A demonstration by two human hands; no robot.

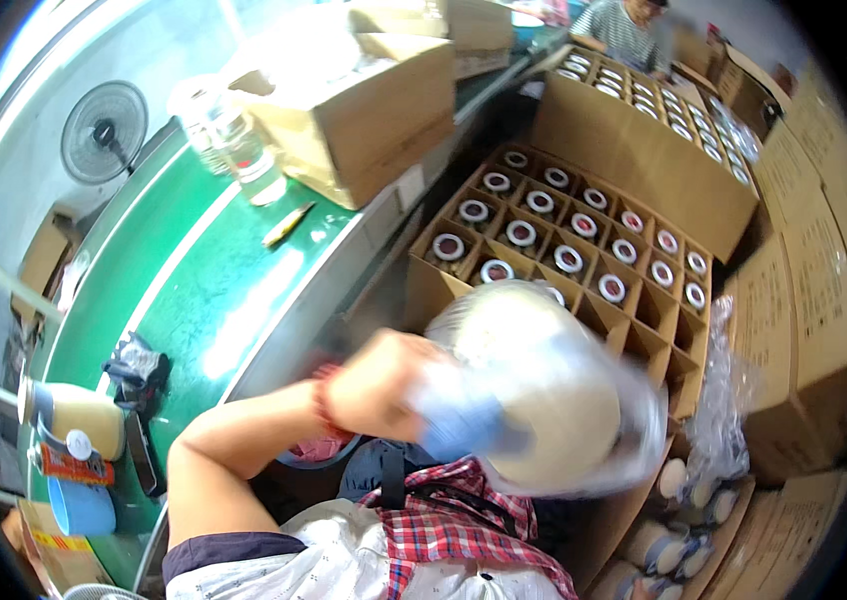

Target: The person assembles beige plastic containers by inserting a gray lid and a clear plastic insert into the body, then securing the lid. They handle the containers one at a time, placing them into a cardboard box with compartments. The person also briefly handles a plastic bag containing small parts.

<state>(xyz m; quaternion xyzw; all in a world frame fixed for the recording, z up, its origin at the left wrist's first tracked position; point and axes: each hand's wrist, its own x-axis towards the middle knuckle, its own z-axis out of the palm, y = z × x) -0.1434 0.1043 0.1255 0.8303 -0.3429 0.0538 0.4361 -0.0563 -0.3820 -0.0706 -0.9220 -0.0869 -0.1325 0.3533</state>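
Observation:
My left hand (389, 385), with a red bracelet at its wrist, is closed on a large cream-coloured jar (559, 420) in a clear plastic bag. A blue part of the jar lies against my fingers, and motion blurs both. The jar hangs in front of my body, over the near edge of a divided carton (489, 292). Beneath the jar, the carton's near cells are partly hidden. At the lower right edge a small skin-coloured patch (642, 590) shows beside jars with grey bands (656, 548); it may be my right hand, but its fingers cannot be made out.
White-lidded jars (521, 233) fill many carton cells; another full carton (644, 100) stands behind. On the left, a green conveyor (244, 260) bears an open box (384, 120), glass jars (244, 150) and a yellow cutter (289, 224). Stacked cartons (784, 300) line the right. A person (624, 35) is at the back.

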